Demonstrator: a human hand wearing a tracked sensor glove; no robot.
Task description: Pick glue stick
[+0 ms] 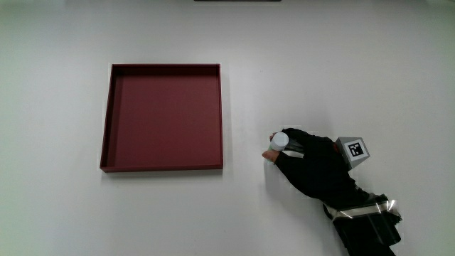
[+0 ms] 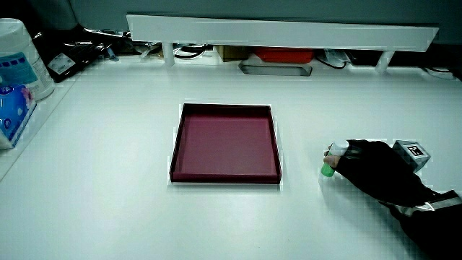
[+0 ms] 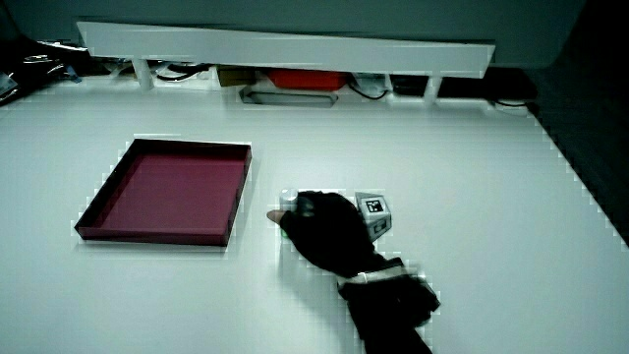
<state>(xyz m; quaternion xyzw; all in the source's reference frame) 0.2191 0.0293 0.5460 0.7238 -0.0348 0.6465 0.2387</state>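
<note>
The glue stick (image 1: pixel 279 141) is a small pale tube with a green end (image 2: pixel 328 171), resting on the white table beside the dark red tray (image 1: pixel 163 168). The gloved hand (image 1: pixel 313 165) lies on the table with its fingers curled around the glue stick. A patterned cube (image 1: pixel 354 150) sits on the back of the hand. In both side views the hand (image 2: pixel 375 173) (image 3: pixel 329 236) covers most of the stick, and only its tip (image 3: pixel 287 206) shows. The forearm runs from the hand toward the person.
The shallow red tray (image 2: pixel 224 175) holds nothing. A low white partition (image 2: pixel 281 32) stands at the table's edge farthest from the person, with cables and a red object (image 2: pixel 283 54) under it. A white container (image 2: pixel 20 58) and a blue packet (image 2: pixel 13 108) stand at a table corner.
</note>
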